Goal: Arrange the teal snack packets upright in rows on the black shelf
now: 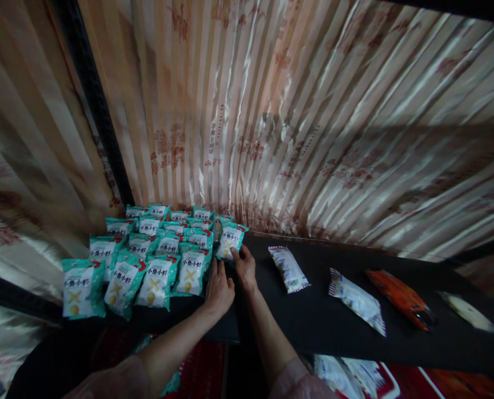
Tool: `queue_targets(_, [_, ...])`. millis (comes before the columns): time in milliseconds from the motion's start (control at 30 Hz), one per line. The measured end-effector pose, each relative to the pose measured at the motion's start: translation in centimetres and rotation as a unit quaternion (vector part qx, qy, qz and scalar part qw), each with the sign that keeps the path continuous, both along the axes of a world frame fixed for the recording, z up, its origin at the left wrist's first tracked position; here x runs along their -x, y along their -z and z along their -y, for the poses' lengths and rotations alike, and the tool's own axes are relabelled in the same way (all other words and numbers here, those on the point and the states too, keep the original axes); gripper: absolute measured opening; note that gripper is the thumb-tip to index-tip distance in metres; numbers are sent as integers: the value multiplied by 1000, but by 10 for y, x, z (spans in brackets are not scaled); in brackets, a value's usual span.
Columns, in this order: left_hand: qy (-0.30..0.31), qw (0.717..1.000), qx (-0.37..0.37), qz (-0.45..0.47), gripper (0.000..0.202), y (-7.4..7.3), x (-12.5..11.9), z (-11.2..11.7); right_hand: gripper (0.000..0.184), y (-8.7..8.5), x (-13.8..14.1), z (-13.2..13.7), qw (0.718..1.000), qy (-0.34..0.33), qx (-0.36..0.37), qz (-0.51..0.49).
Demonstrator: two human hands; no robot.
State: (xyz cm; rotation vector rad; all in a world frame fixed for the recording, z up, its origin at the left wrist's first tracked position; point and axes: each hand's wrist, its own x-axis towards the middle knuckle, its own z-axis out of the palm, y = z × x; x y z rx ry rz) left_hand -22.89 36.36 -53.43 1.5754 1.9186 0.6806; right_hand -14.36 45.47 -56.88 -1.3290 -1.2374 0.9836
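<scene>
Several teal snack packets [155, 260] stand in rows at the left end of a black shelf [321, 321]. My left hand [219, 291] lies with fingers together against the right side of the front-row packet [192, 271]. My right hand [243, 266] pinches the lower corner of the rightmost teal packet [230, 241], which stands upright at the edge of the group.
To the right on the shelf lie two white striped packets [289, 269] [357, 301], an orange packet [401, 298] and a pale packet [469, 312]. A shiny striped curtain [313, 122] hangs close behind. More packets [355, 377] show below the shelf's front edge.
</scene>
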Motion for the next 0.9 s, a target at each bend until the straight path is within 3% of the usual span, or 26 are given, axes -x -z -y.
queue_targets(633, [0, 1000, -10, 26, 62, 2, -2, 4, 42, 7, 1, 4, 999, -48, 17, 20])
queue_targets(900, [9, 999, -22, 26, 63, 3, -6, 6, 50, 0, 5, 11, 998, -42, -16, 41])
